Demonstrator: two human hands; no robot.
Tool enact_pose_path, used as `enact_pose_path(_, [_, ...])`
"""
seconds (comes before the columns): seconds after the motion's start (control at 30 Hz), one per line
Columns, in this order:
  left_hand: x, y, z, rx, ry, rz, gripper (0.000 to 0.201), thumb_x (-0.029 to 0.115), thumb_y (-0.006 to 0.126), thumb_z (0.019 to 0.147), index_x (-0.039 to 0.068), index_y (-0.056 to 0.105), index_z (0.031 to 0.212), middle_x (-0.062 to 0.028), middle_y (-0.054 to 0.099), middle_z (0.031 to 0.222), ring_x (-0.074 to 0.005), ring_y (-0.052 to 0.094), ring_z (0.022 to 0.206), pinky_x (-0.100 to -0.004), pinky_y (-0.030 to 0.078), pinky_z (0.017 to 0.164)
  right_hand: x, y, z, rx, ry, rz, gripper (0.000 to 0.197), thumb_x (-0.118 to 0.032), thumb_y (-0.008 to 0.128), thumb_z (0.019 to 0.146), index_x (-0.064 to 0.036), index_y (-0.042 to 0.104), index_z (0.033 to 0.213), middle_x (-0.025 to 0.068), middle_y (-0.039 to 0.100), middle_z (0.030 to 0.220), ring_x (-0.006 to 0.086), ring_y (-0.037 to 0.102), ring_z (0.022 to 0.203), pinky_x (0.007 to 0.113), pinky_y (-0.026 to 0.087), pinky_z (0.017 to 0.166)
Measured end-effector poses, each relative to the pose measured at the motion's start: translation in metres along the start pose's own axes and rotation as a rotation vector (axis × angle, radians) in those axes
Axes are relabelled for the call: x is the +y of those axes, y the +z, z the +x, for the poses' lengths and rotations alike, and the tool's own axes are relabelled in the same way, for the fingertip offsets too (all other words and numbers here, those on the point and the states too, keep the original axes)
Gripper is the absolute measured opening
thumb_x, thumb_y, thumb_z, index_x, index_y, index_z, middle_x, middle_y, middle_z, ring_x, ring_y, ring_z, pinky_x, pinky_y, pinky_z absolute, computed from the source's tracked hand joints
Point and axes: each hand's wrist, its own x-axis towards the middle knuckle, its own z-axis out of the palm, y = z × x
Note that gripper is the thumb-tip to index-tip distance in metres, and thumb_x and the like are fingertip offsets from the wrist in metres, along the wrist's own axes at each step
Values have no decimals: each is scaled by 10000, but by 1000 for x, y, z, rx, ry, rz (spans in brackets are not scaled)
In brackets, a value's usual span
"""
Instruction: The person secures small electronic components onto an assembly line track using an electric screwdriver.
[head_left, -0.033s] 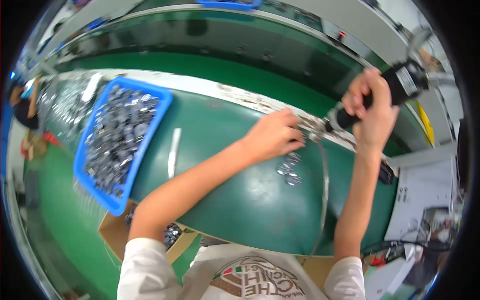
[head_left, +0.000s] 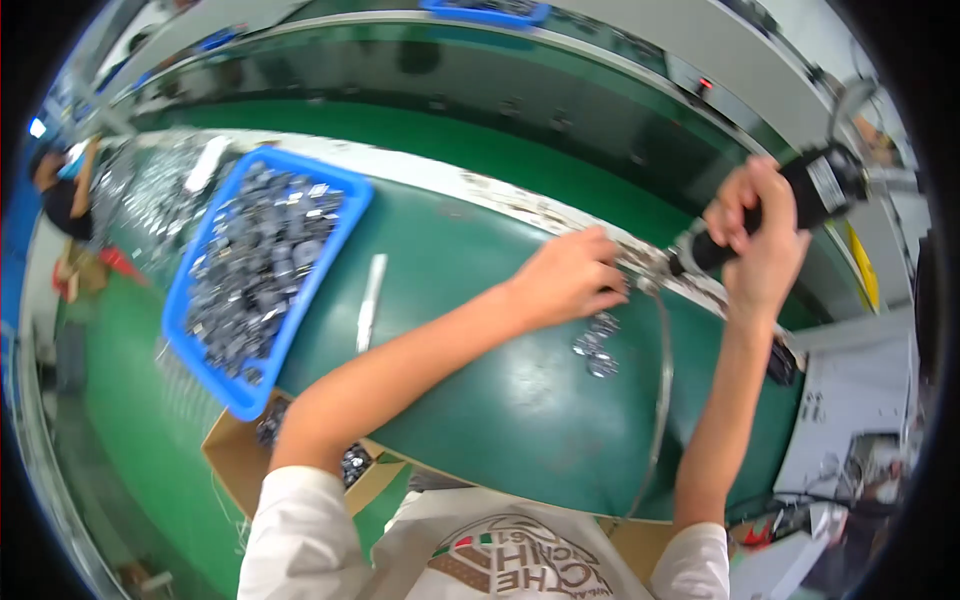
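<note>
My right hand [head_left: 762,225] is wrapped around a black electric screwdriver [head_left: 815,190], held tilted. Its tip points down and left to a small metal fixture [head_left: 650,284] at the table's far edge. Just left of that fixture is my left hand [head_left: 572,278], its fingers bent and closed together; what they hold, if anything, is hidden. Several small shiny parts [head_left: 598,345] lie on the green table [head_left: 480,390] close below the left hand. A thin pale cable or tube [head_left: 664,390] runs from the fixture toward the table's near edge.
A blue tray [head_left: 350,215] heaped with small dark parts sits on the left. Beside it lies a white strip [head_left: 371,300]. Below the near edge stands a cardboard box [head_left: 232,450] with more parts. Clear plastic bags [head_left: 150,200] lie far left, near another person [head_left: 70,200].
The whole view has shifted slightly, so the scene sits a little farther right. Both hands and the screwdriver keep their places by the fixture.
</note>
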Motion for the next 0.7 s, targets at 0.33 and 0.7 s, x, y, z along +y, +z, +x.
enact_pose_path(0.33, [0,-3,-4,-74,-63,-117,126,184,863,744,126,773,811,-14,575,811,-229,585,889,-371,521,777,-58,-43,-16,-129,-56,137,249,-219,498,1034,-44,482,858,26,435,613,65,295,420,239,319,431])
enact_pose_path(0.7, [2,-36,15,-578,-95,-555,166,192,896,706,106,800,811,-23,756,985,-212,641,1029,-368,489,925,-63,-46,-11,-122,-75,92,231,-185,506,1016,-23,503,851,46,473,607,77,307,415,242,333,441])
